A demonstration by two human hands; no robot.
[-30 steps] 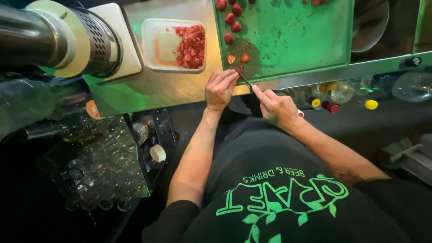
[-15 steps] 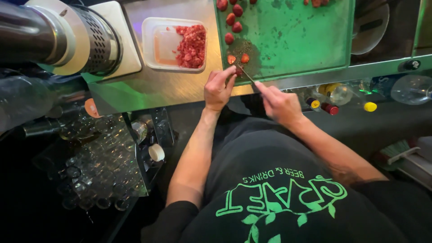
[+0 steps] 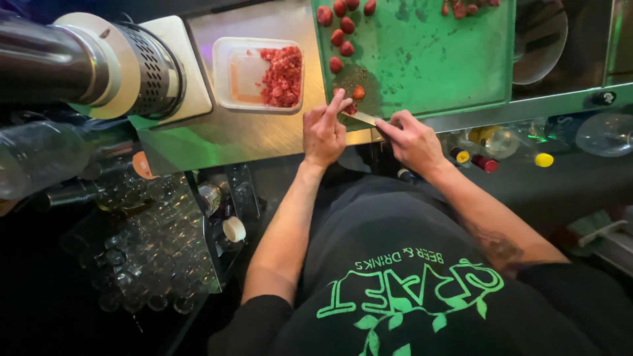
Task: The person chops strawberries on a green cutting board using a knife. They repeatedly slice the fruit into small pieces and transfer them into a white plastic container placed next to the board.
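1. Right hand (image 3: pixel 412 140) gripping knife (image 3: pixel 361 118); left hand (image 3: pixel 323 128), fingers extended, pinning strawberry (image 3: pixel 357 92) on cutting board (image 3: pixel 428 59).
2. Left of hands: tray (image 3: pixel 245 99) partly filled with chopped pieces (image 3: pixel 282 76).
3. Beyond fingertips: whole strawberries (image 3: pixel 341 33) still uncut.

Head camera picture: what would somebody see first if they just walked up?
Probably the big green cutting board at the top, dotted with red strawberries. At its near edge, the left hand steadies a berry while the right hand holds a small knife. Left of the board sits a white tray of chopped red fruit.
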